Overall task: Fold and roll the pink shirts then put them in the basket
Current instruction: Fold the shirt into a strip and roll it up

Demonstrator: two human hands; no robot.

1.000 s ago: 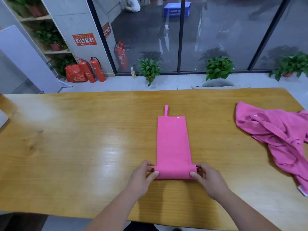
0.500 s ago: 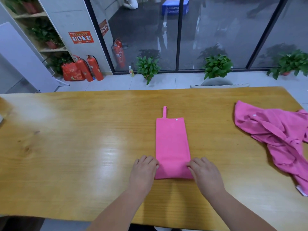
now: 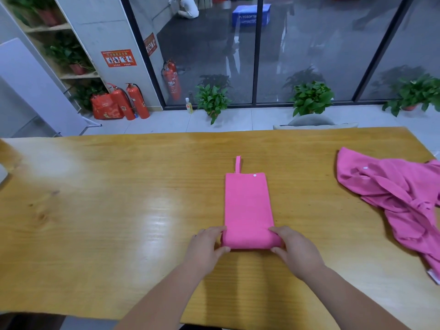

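A pink shirt (image 3: 247, 206), folded into a narrow strip, lies lengthwise on the wooden table (image 3: 119, 210), its near end turned into a short roll. My left hand (image 3: 207, 246) grips the roll's left end, fingers over the top and thumb under the near side. At the right end my right hand (image 3: 294, 248) holds the roll the same way. A second pink shirt (image 3: 392, 198) lies crumpled at the table's right side. No basket is in view.
A grey chair back (image 3: 312, 121) stands behind the table's far edge. Potted plants (image 3: 212, 100) line the glass wall beyond, and red fire extinguishers (image 3: 133, 101) stand at the far left. The table's near edge runs just below my forearms.
The roll at the strip's near end has advanced away from me and grown thicker. Both hands moved forward with it, passing over the top and back to gripping its ends.
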